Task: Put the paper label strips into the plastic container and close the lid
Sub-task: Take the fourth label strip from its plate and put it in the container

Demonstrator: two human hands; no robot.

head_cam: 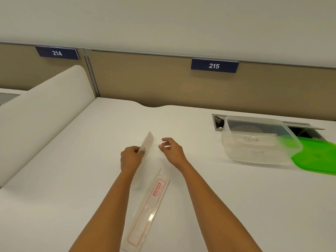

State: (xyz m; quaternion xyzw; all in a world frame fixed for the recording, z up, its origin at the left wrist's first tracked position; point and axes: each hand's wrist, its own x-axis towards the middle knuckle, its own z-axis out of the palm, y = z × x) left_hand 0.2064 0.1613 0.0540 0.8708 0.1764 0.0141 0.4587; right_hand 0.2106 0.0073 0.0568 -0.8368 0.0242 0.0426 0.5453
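Nearest the camera, a clear sleeve (145,210) with red print lies flat on the white counter (227,206), running from the bottom centre up between the two bare forearms. Both arms reach forward toward the frame centre. The left hand (131,159) has its fingers (140,151) pinched together on a paper label strip (148,142), which tilts upward. The right hand (171,150) is just beside it, fingers apart and curled, touching nothing I can tell. The counter is wide and bare at lower right. The plastic container (254,142) stands open at the right, its green lid (316,157) beside and partly under it.
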